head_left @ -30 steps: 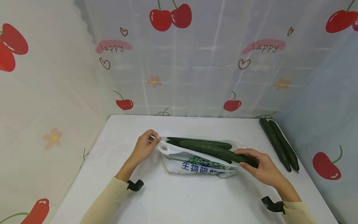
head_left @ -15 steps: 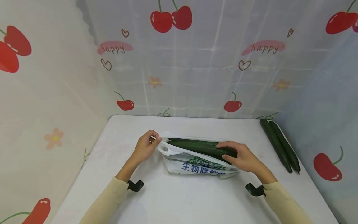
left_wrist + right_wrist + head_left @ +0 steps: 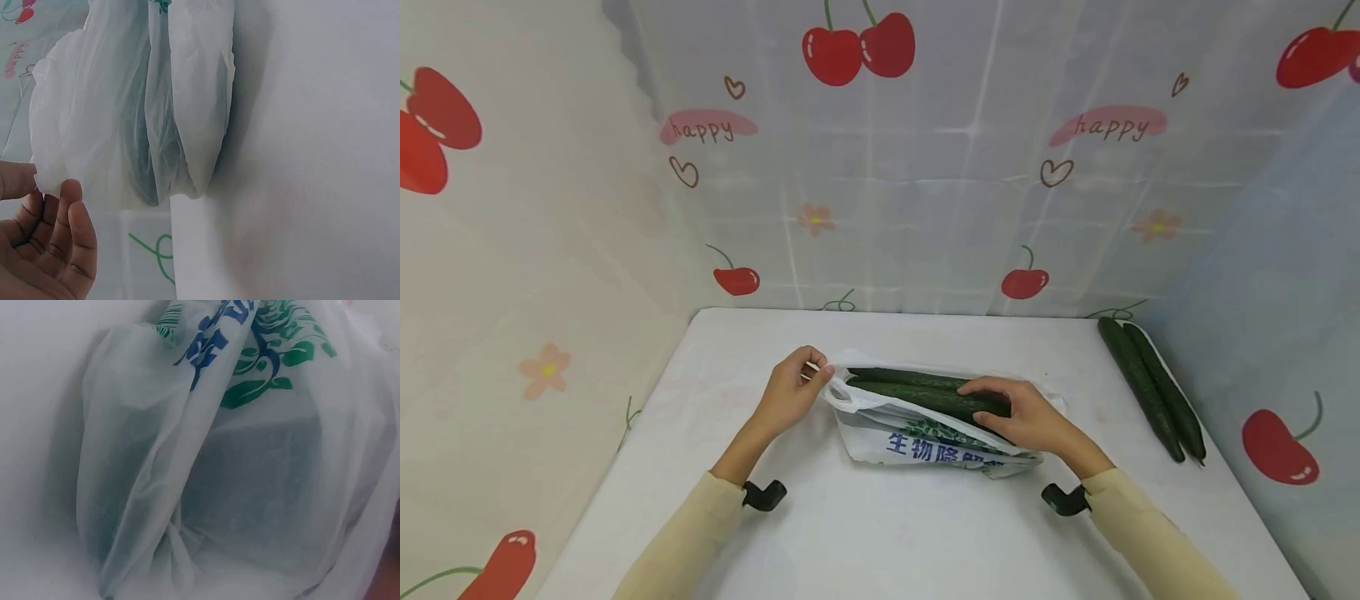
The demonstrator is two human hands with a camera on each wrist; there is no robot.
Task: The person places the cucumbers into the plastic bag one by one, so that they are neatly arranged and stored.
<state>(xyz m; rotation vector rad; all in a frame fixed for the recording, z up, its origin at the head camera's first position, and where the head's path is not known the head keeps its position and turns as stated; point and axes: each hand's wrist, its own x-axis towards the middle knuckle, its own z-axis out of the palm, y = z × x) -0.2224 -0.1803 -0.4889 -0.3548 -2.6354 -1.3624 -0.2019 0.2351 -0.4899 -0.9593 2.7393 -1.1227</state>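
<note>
Beyond the left hand (image 3: 792,387) and right hand (image 3: 1026,417) a pale curtain (image 3: 917,192) is hanging, showing cherries, hearts and "happy". A white tabletop (image 3: 880,533) is spreading beneath them, carrying everything. Between the hands a plastic bag (image 3: 865,442) is lying with its mouth gaping upward. At least two cucumbers (image 3: 910,377) are resting lengthwise inside, presumably because the bag suits them that way. Well to the right of the right hand, two more cucumbers (image 3: 1138,387) are lying side by side, perhaps to leave the arms room. The hands are working well apart: the right is gripping the front cucumber (image 3: 940,398) near its end, likely for steering, while the left is pinching the bag's rim, apparently because thin plastic would otherwise be sagging shut.
</note>
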